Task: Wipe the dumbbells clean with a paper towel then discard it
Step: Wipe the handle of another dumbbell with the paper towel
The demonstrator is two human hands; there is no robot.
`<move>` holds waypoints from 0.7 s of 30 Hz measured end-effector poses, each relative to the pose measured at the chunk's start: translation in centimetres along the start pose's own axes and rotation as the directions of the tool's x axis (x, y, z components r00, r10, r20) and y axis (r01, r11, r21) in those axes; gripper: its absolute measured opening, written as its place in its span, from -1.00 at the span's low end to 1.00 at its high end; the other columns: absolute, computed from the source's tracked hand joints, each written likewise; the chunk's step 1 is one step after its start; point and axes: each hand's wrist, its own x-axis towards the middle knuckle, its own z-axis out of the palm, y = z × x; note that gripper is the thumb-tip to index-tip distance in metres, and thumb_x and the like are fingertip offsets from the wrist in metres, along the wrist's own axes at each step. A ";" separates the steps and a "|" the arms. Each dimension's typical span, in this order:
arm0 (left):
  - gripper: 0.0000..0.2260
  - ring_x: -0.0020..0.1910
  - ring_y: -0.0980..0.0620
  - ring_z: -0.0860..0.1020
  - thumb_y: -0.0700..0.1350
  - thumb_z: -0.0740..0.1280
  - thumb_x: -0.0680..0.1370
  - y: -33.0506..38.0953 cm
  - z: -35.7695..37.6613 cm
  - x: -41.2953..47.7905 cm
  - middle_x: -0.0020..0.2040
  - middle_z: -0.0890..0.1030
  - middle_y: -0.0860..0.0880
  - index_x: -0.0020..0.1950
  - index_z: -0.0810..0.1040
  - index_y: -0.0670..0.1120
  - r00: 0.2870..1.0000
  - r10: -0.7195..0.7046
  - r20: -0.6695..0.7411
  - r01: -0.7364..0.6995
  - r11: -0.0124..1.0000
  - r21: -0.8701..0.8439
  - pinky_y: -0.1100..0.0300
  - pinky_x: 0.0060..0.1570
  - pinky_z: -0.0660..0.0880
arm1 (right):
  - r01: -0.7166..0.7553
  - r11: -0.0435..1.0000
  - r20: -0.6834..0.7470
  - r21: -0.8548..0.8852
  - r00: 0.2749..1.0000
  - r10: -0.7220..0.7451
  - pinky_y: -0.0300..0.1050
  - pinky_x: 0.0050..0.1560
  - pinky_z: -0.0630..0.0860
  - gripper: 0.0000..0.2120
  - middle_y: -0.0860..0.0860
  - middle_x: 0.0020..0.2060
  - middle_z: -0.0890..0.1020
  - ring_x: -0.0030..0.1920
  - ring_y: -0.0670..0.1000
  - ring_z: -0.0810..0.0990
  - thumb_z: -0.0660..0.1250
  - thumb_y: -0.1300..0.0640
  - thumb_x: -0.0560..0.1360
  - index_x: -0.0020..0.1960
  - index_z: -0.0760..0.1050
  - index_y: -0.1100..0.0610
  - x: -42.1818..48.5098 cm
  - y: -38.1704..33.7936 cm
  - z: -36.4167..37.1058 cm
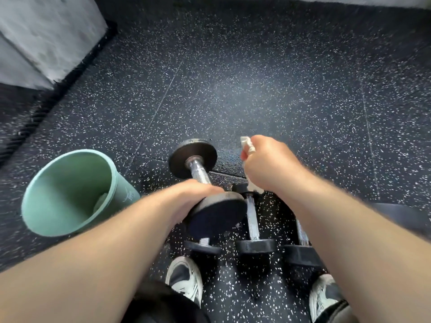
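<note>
Left hand (196, 197) grasps the raised dumbbell (198, 169) by its knurled handle, right against the near head. The bar tilts away from the person and hangs off the floor (256, 78), which leaves the far handle and far head bare for wiping. Right hand (268, 166) is clenched round a crumpled paper towel (247, 143), just beside the far head but not touching it; white ends of the towel show above and below the fist. Three further dumbbells (253, 220) lie side by side on the floor at the near edge, just ahead of the shoes (184, 278), presumably lined up for their turn. A green bin (65, 194) stands on the floor to the left, near the left forearm, with its mouth tipped towards the person. It looks well placed for discarding; something pale lies inside. Open floor runs to the far wall and to the right. The left corner is closed off by a grey pillar (46, 31).
</note>
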 end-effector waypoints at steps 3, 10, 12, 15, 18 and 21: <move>-0.66 -0.29 -0.05 0.59 -0.03 0.47 0.47 -0.8 -1.8 2.5 -0.12 0.63 -0.11 0.13 0.55 -0.20 0.996 -0.024 -0.087 0.038 0.987 0.158 0.21 -0.36 0.49 | 0.059 0.998 0.062 -0.032 0.996 -0.057 -0.11 -0.28 0.33 -0.86 0.06 -0.04 0.63 -0.07 0.13 0.56 0.20 0.09 0.61 0.06 0.52 0.06 0.4 0.0 1.0; -0.58 -0.09 -0.10 0.63 0.03 0.40 0.38 -1.0 -6.2 7.6 -0.02 0.63 -0.11 0.15 0.53 -0.18 0.992 -0.035 -0.123 0.115 0.667 0.736 0.09 -0.06 0.58 | 0.139 0.990 0.160 -0.024 0.978 -0.134 -0.15 -0.40 0.26 -0.86 0.01 -0.16 0.59 -0.22 0.01 0.53 0.22 0.04 0.62 -0.07 0.49 0.05 0.9 -0.6 2.5; -0.49 -0.11 -0.11 0.63 0.09 0.40 0.27 -1.7 -6.7 8.7 -0.04 0.63 -0.09 0.13 0.50 -0.14 0.987 -0.039 -0.155 0.147 0.598 0.788 0.06 -0.01 0.57 | 0.122 0.993 0.190 -0.006 0.975 -0.118 -0.17 -0.39 0.29 -0.86 -0.01 -0.18 0.61 -0.22 0.02 0.56 0.23 0.05 0.60 -0.08 0.51 0.04 1.1 -0.8 3.0; -0.34 -0.09 -0.12 0.61 0.15 0.38 0.20 -3.6 -7.1 11.1 0.01 0.61 -0.09 0.22 0.46 -0.14 0.975 -0.072 -0.208 0.211 0.572 0.792 0.05 0.00 0.53 | 0.098 0.995 0.242 -0.015 0.966 -0.091 -0.17 -0.37 0.34 -0.80 -0.01 -0.21 0.62 -0.23 0.00 0.56 0.22 -0.03 0.58 -0.09 0.53 0.05 1.5 -0.7 3.4; -0.23 0.04 -0.15 0.57 0.19 0.37 0.24 -6.2 -7.0 13.1 0.16 0.56 -0.11 0.37 0.39 -0.15 0.962 -0.132 -0.237 0.269 0.592 0.760 0.05 -0.01 0.45 | 0.082 0.996 0.275 -0.041 0.959 -0.068 -0.17 -0.35 0.35 -0.74 -0.03 -0.18 0.61 -0.21 -0.03 0.55 0.21 -0.11 0.55 0.02 0.54 0.04 1.7 -0.8 3.6; -0.19 0.15 -0.18 0.55 0.15 0.39 0.30 -9.4 -6.2 15.0 0.27 0.53 -0.15 0.47 0.34 -0.19 0.941 -0.198 -0.273 0.336 0.621 0.708 0.05 0.16 0.49 | 0.071 0.996 0.307 -0.047 0.950 -0.053 -0.17 -0.34 0.37 -0.75 -0.03 -0.19 0.62 -0.22 -0.03 0.56 0.20 -0.11 0.56 -0.05 0.54 0.03 1.8 -0.7 3.7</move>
